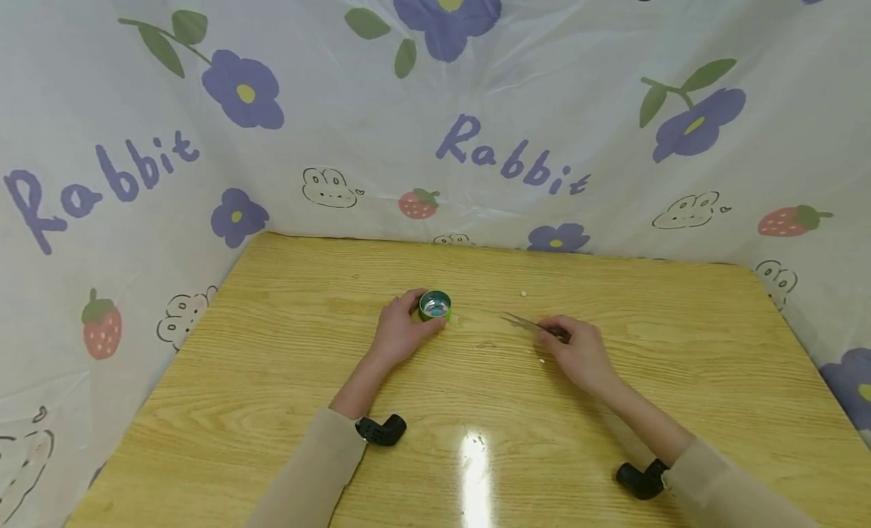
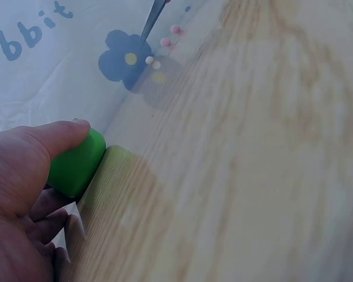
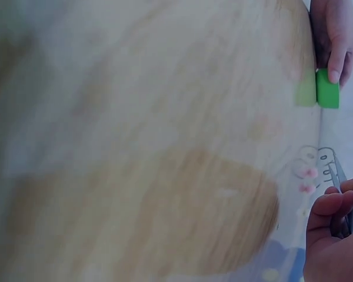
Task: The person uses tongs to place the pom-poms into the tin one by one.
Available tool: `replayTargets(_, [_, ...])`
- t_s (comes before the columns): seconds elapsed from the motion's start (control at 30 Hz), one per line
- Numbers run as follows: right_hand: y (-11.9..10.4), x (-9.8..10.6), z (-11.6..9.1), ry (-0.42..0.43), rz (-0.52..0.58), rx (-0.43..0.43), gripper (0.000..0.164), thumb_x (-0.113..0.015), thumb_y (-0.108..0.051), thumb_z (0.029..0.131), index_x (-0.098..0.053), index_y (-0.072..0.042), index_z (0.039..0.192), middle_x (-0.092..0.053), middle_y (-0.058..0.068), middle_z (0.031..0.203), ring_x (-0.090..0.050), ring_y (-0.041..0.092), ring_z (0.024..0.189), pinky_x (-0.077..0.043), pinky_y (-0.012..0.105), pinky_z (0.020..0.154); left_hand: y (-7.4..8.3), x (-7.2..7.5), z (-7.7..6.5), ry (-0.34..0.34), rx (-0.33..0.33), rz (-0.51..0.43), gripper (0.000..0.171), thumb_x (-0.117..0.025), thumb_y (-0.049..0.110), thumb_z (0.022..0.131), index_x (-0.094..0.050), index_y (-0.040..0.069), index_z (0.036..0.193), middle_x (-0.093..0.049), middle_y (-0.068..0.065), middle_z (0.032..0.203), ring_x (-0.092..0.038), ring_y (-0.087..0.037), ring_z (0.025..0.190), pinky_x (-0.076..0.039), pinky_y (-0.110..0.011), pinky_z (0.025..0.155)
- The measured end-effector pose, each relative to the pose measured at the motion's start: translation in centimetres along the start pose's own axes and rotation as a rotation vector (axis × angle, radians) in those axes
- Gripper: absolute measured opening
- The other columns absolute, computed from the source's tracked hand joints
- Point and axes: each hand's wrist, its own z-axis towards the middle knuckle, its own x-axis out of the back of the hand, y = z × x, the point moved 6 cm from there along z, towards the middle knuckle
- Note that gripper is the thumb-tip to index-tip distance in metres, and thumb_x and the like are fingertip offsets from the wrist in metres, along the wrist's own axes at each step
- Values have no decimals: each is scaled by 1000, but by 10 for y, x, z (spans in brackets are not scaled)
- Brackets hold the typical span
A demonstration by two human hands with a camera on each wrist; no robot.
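My left hand (image 1: 398,331) grips a small green tin (image 1: 435,306) that stands upright on the table, thumb on the near side and fingers round the far side. The tin is open at the top and shiny inside; its green wall (image 2: 82,164) shows in the left wrist view. To the right, my right hand (image 1: 578,350) pinches a pair of metal tweezers (image 1: 534,327), points toward the tin. Small beads lie around the tweezers: a white bead (image 1: 523,293) beyond, another white bead (image 1: 541,361) nearer. Pink beads (image 2: 166,42) appear in the left wrist view. Whether the tips hold one is unclear.
A wooden table (image 1: 422,392) with a glossy top lies under both hands. A white cloth (image 1: 367,135) with flowers, rabbits and strawberries hangs behind it and along the sides. Black wrist cameras (image 1: 384,430) sit on both forearms.
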Motion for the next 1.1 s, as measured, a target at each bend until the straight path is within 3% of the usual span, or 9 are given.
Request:
replayTargets(0.27, [8,5,-4,5,6,-26,17,-69,-3,98,-74,4,112,-74,14,99,-69,25,88,-52,25,68,0,0,-1,-1,1,5,67,-82,30,90,-54,4,146,-62,-19,138,-50,-41,131,-39,-56,108])
replayTargets(0.53, [11,11,-9,6,2,-37,16,-69,-2,97,-74,5,111,-74,14,97,-66,22,83,-49,24,62,-1,0,0,3,-4,4,67,-82,29,90,-54,4,146,-62,-19,138,-50,-40,131,-40,-55,108])
replayTargets(1.1, [17,14,-15,7,24,-49,17,-68,-3,98,-73,7,111,-73,14,98,-67,25,87,-52,22,67,3,0,-2,9,-2,9,67,-82,29,90,-55,3,146,-62,-20,137,-51,-42,130,-40,-56,108])
